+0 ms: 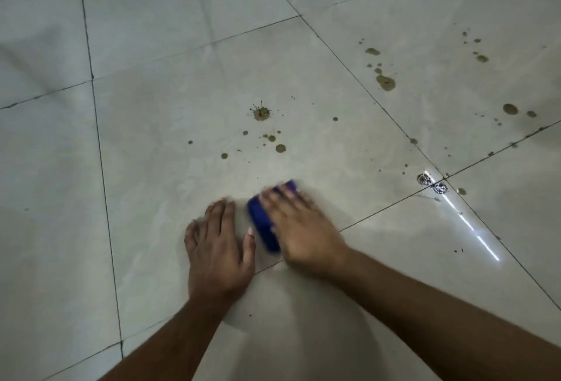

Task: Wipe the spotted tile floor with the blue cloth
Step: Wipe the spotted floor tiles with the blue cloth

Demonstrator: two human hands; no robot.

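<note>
Right hand (303, 229) presses flat on blue cloth (262, 223); left hand (217, 247) rests open beside the cloth. Risk: brown spots (261, 113) beyond the cloth smear.

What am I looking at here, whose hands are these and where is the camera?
The one picture comes from a camera worn on a person's head, looking down at a tile floor. The left hand rests flat on the tile. The right hand, blurred by motion, presses a blue cloth onto the floor. Beyond the hands lie brownish spots, with more to the right. The bright streak is reflected light.
</note>
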